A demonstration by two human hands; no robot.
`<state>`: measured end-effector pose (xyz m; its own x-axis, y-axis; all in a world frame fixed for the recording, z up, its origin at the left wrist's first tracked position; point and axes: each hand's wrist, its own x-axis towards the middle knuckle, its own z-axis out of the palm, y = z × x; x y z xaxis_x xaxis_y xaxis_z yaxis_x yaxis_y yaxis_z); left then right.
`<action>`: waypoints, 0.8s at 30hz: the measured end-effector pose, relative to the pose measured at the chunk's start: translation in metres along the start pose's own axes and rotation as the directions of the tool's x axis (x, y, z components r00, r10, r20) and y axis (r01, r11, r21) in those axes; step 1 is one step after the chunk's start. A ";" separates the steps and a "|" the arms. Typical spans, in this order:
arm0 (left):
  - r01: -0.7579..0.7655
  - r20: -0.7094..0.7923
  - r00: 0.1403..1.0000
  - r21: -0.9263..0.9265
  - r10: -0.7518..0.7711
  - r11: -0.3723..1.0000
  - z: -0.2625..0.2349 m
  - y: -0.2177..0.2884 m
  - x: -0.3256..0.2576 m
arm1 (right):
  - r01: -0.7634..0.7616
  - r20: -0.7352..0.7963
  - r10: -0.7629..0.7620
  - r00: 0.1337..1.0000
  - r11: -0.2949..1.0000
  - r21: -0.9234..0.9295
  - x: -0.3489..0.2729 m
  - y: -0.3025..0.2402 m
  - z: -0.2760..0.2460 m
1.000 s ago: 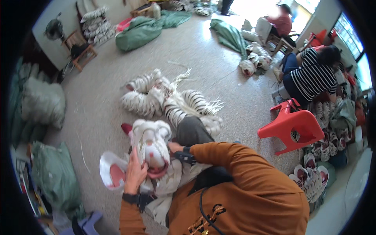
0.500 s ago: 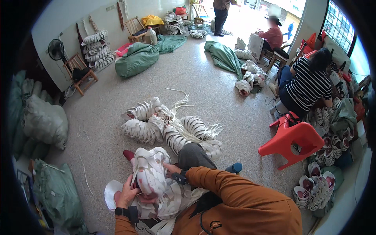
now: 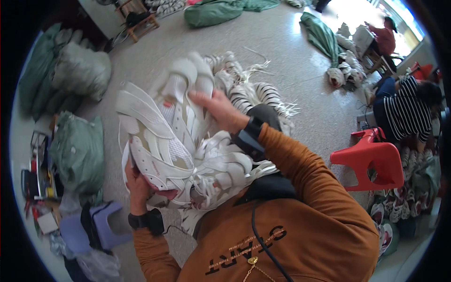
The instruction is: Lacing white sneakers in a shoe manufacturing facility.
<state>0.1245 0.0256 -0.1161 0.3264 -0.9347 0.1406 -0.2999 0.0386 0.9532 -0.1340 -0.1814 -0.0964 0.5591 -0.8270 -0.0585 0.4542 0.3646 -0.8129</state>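
Observation:
A spread-out bunch of white shoe uppers with grey and pink parts lies over my lap. My left hand grips the edge of a large white shoe upper at the left of the bunch; its fingers are partly hidden behind it. On the upper side, my right hand is closed on another shoe upper, thumb on top, somewhat blurred. More uppers with loose white laces rest between my forearms. Beyond my right hand, strings of stacked uppers with long white strips lie on the floor.
A red plastic stool stands to the right, near a seated person in a striped top. Green sacks and a purple stool line the left. Another person in red sits at the far right.
My view has tilted down and turned left. Both hands have raised and spread the uppers. My right hand has moved from the bunch's right side to its far side.

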 end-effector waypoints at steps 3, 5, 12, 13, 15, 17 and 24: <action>-0.003 -0.100 0.995 0.061 0.009 0.998 -0.019 0.001 -0.026 | 0.168 0.172 -0.156 0.973 0.984 -0.054 -0.013 -0.044 0.039; -0.016 -0.114 0.993 0.087 0.026 0.996 -0.024 0.001 -0.042 | 0.279 0.228 -0.248 0.942 0.953 -0.116 -0.038 -0.070 0.060; -0.125 -0.090 0.986 0.146 0.139 0.981 -0.008 0.006 -0.066 | 0.464 0.218 -0.422 0.880 0.862 -0.205 -0.082 -0.090 0.060; -0.139 -0.089 0.984 0.155 0.154 0.978 -0.005 0.007 -0.069 | 0.388 0.168 -0.354 0.920 0.880 -0.275 -0.085 -0.090 0.053; -0.155 -0.090 0.981 0.172 0.172 0.973 0.009 0.025 -0.067 | 0.325 0.110 -0.306 0.946 0.889 -0.322 -0.082 -0.077 0.039; -0.195 0.159 0.973 0.168 0.169 0.966 0.040 0.066 -0.052 | 0.180 0.030 -0.184 0.983 0.894 -0.410 -0.069 -0.044 0.009; -0.143 0.195 0.980 0.547 0.040 0.825 0.081 -0.007 -0.018 | 0.010 -0.091 -0.084 0.992 0.787 -0.616 -0.029 0.071 -0.084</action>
<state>0.0482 0.0134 -0.1473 0.1329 -0.9834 0.1236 -0.7846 -0.0282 0.6193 -0.1768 -0.1673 -0.2011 0.4534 -0.8903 -0.0424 -0.0641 0.0148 -0.9978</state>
